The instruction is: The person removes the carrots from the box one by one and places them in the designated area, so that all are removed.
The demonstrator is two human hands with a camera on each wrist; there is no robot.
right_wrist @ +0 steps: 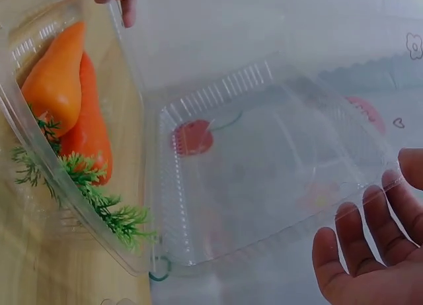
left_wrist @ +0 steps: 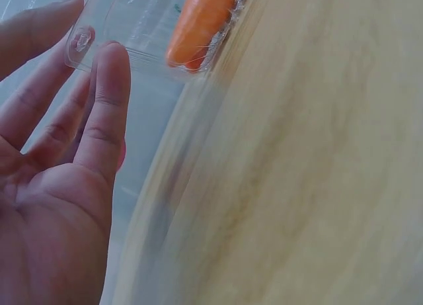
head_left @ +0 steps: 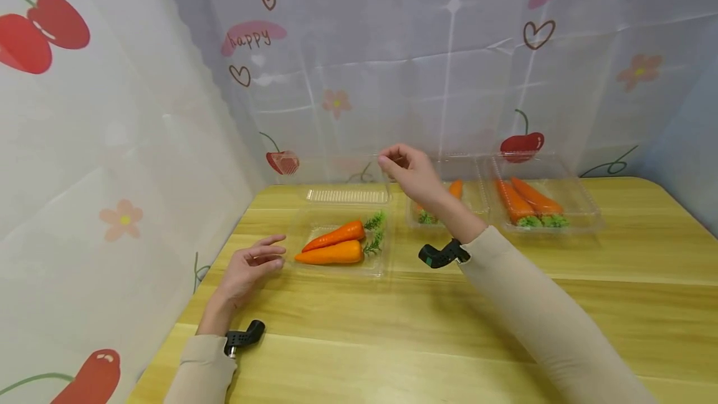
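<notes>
A clear hinged plastic container [head_left: 336, 272] stands at the left of the table with its lid [head_left: 348, 196] raised at the back. Two carrots [head_left: 331, 253] with feathery green tops lie side by side in its base, tips to the left. My right hand [head_left: 412, 173] holds the lid near its upper right corner, its edge between thumb and fingers in the right wrist view. At the base's left corner, my left hand [head_left: 249, 270] has fairly straight, spread fingers. In the left wrist view a fingertip [left_wrist: 80, 43] shows through the plastic there.
To the right, two similar clear containers with carrots stand beside each other: one [head_left: 481, 220] partly behind my right arm, the other [head_left: 589, 220] farther right. The wooden table [head_left: 359, 329] meets a cherry-printed curtain [head_left: 392, 92] at the back and left.
</notes>
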